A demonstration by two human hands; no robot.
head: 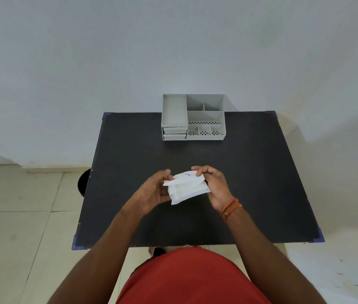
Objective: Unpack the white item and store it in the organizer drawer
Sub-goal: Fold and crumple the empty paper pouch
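A flat white packet (184,187) with a small blue mark is held above the middle of the black table (250,183). My left hand (154,191) pinches its left flap, my right hand (213,185) grips its upper right edge. The packet's top flap looks partly lifted; what is inside is hidden. A grey organizer (193,117) stands at the table's far edge, with two small drawers (174,133) stacked at its lower left, both pushed in.
The organizer has several open compartments on top. A white wall rises behind the table. Tiled floor lies to the left and right, and a dark round object (84,182) sits by the table's left edge.
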